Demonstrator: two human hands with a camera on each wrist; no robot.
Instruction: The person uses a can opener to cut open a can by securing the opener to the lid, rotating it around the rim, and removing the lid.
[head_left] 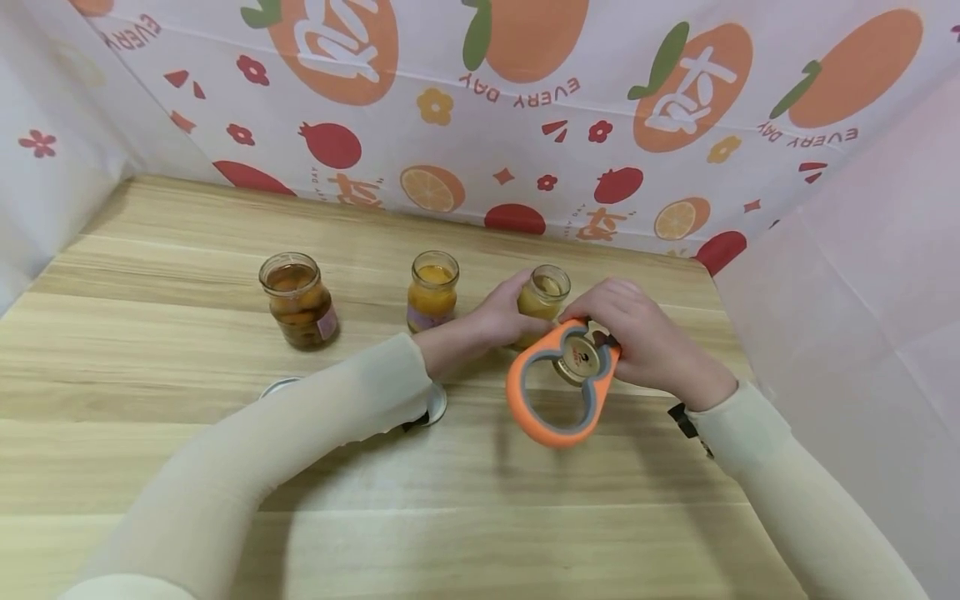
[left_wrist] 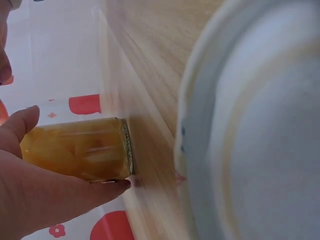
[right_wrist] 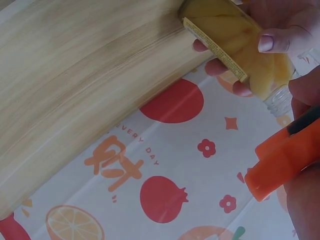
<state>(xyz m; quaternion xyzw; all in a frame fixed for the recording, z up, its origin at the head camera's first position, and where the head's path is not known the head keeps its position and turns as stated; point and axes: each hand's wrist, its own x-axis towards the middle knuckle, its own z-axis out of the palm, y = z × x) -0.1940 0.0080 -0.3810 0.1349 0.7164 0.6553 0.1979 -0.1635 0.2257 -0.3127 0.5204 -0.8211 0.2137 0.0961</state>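
Note:
My left hand [head_left: 501,315] grips a glass jar of pale yellow fruit pieces [head_left: 540,305] around its side; the jar stands upright, its mouth uncovered. In the left wrist view the thumb and fingers lie on either side of the jar [left_wrist: 82,152]. Just right of it, my right hand [head_left: 641,342] holds an orange jar opener [head_left: 558,437] with grey inner edging. A gold lid [head_left: 581,358] sits within the opener's narrower end. The right wrist view has the opener [right_wrist: 282,157] close by the jar's glass neck, and a yellow label on the jar [right_wrist: 240,42].
An uncovered jar of orange fruit [head_left: 433,296] stands left of my left hand. Further left is an uncovered jar with dark brown contents [head_left: 300,308]. Lids [head_left: 437,404] lie on the wooden table [head_left: 420,533] partly under my left forearm. A fruit-print sheet [head_left: 480,150] borders the back.

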